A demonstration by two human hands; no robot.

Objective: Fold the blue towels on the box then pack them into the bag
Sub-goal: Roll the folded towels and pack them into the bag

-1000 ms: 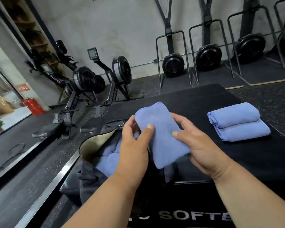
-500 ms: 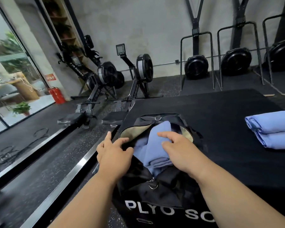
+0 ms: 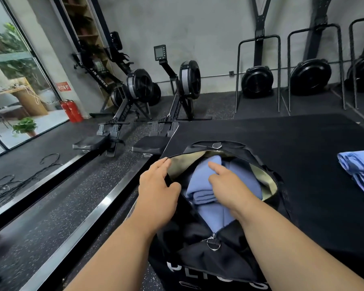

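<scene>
A black bag with a beige lining lies unzipped on the near left corner of the black box. Folded blue towels fill its opening. My right hand lies palm down on the top towel inside the bag, index finger stretched out and the other fingers curled into the cloth. My left hand rests on the bag's left rim with fairly straight fingers. Two more folded blue towels are stacked on the box at the right edge of view.
Rowing machines stand on the floor beyond the box's left side. Black fan machines in metal frames line the back wall. A metal floor rail runs left of the box. Red extinguishers stand by the window.
The blue towel held in both hands above the bag has gone down into it under my right hand. My left hand let go of the towel and moved to the bag's left rim.
</scene>
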